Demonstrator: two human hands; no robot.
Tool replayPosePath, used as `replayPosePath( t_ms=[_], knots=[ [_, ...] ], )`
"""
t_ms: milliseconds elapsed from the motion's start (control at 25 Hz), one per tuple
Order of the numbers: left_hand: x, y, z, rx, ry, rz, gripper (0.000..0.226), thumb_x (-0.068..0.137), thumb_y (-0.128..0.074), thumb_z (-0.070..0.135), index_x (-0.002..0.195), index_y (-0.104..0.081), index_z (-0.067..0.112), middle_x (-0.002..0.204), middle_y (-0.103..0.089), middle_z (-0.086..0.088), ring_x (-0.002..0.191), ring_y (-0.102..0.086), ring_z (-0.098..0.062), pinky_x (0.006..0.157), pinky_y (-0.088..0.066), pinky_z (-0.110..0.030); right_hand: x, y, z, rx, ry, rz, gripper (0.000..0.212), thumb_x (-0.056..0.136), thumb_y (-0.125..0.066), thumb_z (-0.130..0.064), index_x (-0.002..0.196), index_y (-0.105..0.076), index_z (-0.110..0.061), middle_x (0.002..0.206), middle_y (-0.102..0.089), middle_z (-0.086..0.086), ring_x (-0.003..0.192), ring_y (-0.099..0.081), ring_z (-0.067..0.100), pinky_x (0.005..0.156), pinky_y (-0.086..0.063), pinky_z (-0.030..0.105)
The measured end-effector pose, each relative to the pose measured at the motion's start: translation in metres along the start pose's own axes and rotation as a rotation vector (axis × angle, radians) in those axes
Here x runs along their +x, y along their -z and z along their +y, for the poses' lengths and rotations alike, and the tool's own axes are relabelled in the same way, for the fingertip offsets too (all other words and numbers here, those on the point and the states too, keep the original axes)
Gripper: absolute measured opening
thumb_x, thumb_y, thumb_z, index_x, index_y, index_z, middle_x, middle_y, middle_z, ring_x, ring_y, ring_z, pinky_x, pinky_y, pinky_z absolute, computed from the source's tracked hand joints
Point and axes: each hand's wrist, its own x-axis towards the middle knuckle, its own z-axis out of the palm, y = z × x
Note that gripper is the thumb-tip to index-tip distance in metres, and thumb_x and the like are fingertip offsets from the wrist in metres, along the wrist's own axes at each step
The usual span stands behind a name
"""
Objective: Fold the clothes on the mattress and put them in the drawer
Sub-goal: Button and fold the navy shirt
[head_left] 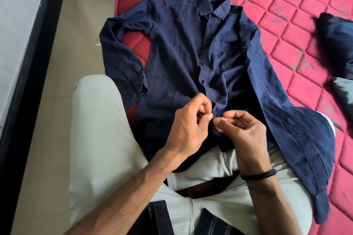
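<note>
Head view is showing two hands meeting at one navy shirt's placket: the left hand (188, 120) and the right hand (241, 129) are each pinching the fabric near the hem, both grips closed on the shirt (181, 44). The shirt is lying face up on the red quilted mattress (286, 25), six placket buttons showing, its hem draping over the person's lap. Three other garments are sitting at the mattress's far edge.

Navy shirt (183, 47) on red diamond-quilted mattress (298, 30).
</note>
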Motion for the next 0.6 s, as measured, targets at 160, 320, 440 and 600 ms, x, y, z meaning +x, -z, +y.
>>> replayPosePath(
  t_ms=[160,320,440,600],
  knots=[
    [0.005,0.004,0.005,-0.002,-0.088,-0.049,0.015,0.097,-0.062,0.003,0.091,-0.052,0.013,0.069,-0.052,0.01,0.061,-0.052,-0.015,0.06,-0.045,-0.024,0.014,0.013,-0.019,0.225,-0.308,-0.182,0.03,0.062,-0.08,-0.003,0.09,-0.07,-0.007,0.079,-0.073,0.01,0.069,-0.072,0.018,0.066,-0.061,0.025],
    [0.01,0.013,0.004,0.112,-0.03,0.01,0.017,0.094,-0.071,0.014,0.103,-0.057,0.017,0.073,-0.067,0.007,0.067,-0.065,-0.008,0.069,-0.054,-0.025,0.021,0.018,-0.018,0.128,-0.167,-0.111,0.022,0.071,-0.082,-0.001,0.087,-0.068,-0.008,0.08,-0.072,0.012,0.068,-0.071,0.016,0.067,-0.06,0.024],
    [0.002,0.036,-0.008,0.352,0.146,-0.147,0.032,0.081,-0.082,0.046,0.1,-0.062,0.029,0.068,-0.069,0.012,0.063,-0.064,-0.001,0.068,-0.054,-0.027,0.003,0.029,-0.021,-0.354,0.31,0.008,0.022,0.081,-0.086,-0.014,0.083,-0.065,-0.006,0.074,-0.071,0.003,0.063,-0.064,0.007,0.064,-0.052,0.017],
    [-0.022,0.041,-0.017,0.815,0.206,-0.468,0.044,0.075,-0.081,0.059,0.111,-0.065,0.037,0.097,-0.064,0.016,0.099,-0.061,-0.01,0.08,-0.048,-0.032,-0.021,0.038,0.001,-1.11,0.516,-0.216,0.037,0.066,-0.094,-0.04,0.088,-0.071,-0.023,0.091,-0.067,-0.011,0.087,-0.064,0.012,0.079,-0.052,0.029]
  ],
)
